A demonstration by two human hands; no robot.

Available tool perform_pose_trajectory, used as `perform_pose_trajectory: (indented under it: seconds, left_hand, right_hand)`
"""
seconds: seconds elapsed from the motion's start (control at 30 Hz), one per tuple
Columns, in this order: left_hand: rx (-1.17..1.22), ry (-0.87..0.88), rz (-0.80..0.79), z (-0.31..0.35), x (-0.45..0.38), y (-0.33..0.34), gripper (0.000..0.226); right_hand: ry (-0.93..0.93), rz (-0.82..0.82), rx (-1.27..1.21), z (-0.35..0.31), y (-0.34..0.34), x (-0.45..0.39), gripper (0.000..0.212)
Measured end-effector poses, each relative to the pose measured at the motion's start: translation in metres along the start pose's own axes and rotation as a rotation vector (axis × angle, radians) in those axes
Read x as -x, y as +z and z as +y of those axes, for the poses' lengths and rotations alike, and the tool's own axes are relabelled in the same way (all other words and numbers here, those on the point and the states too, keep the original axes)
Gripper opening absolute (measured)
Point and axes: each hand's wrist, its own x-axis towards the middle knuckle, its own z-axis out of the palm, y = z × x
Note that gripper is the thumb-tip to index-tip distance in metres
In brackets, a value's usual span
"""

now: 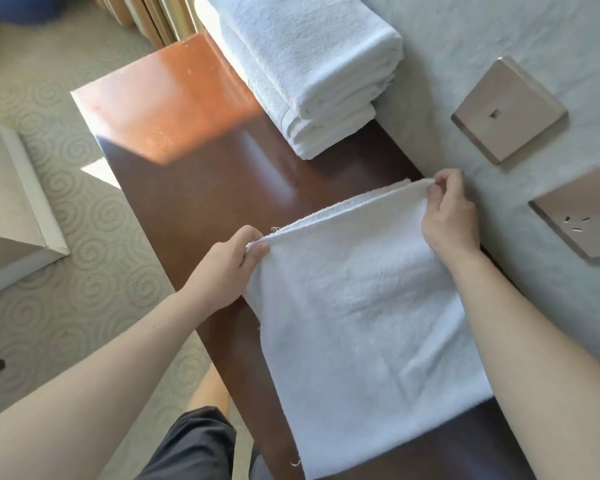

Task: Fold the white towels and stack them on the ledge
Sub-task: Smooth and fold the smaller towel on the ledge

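Note:
A white towel [361, 323] lies spread on the dark wooden ledge [194, 174], its near end hanging over the front edge. My left hand [232, 268] pinches the towel's far left corner. My right hand [447, 216] pinches the far right corner, close to the wall. The far edge between both hands is doubled over in layers. A stack of folded white towels [312, 71] sits farther along the ledge against the wall.
Two metal wall plates, a switch plate [506, 109] and a socket [582, 213], are on the pale wall to the right. A white box-like piece of furniture [11, 202] stands on the patterned carpet at left. Sunlight falls on the ledge's far part.

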Motion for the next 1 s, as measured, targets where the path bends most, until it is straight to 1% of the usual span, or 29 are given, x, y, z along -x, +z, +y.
perform_pose_trajectory:
  seconds: [0.07, 0.17, 0.3, 0.4, 0.5, 0.6, 0.67, 0.83, 0.93, 1.0]
  left_hand:
    - [-0.015, -0.062, -0.008, -0.001, -0.010, -0.001, 0.021]
    - [-0.044, -0.123, 0.054, -0.002, -0.018, -0.002, 0.027]
    - [0.001, -0.105, 0.196, -0.005, -0.008, -0.002, 0.023]
    - [0.025, -0.097, 0.284, -0.009, 0.001, -0.003, 0.018]
    - [-0.051, -0.095, 0.287, -0.011, 0.007, 0.002, 0.021]
    - [-0.083, -0.044, 0.320, -0.011, 0.008, 0.006, 0.022]
    - [-0.100, -0.028, 0.314, -0.012, 0.004, 0.004, 0.022]
    - [-0.262, -0.106, 0.273, -0.013, -0.015, -0.005, 0.027]
    - [-0.361, -0.119, 0.287, -0.015, -0.020, -0.011, 0.032]
    - [-0.379, -0.124, 0.294, -0.017, -0.023, -0.014, 0.037]
  right_hand:
    - [0.025, 0.000, 0.020, 0.003, 0.002, -0.003, 0.014]
    - [0.004, -0.028, 0.078, 0.002, 0.003, -0.007, 0.017]
    - [-0.070, -0.089, 0.229, -0.011, 0.004, -0.010, 0.013]
    - [-0.091, -0.067, 0.310, -0.017, 0.007, -0.010, 0.011]
    - [-0.055, -0.050, 0.339, -0.019, 0.013, -0.010, 0.014]
    - [-0.005, -0.023, 0.341, -0.019, 0.019, -0.012, 0.016]
    - [0.015, -0.008, 0.356, -0.018, 0.021, -0.013, 0.017]
    - [0.046, -0.006, 0.456, -0.016, 0.028, -0.015, 0.019]
    - [0.045, 0.010, 0.518, -0.016, 0.031, -0.018, 0.023]
    - [0.053, 0.007, 0.555, -0.015, 0.033, -0.021, 0.024]
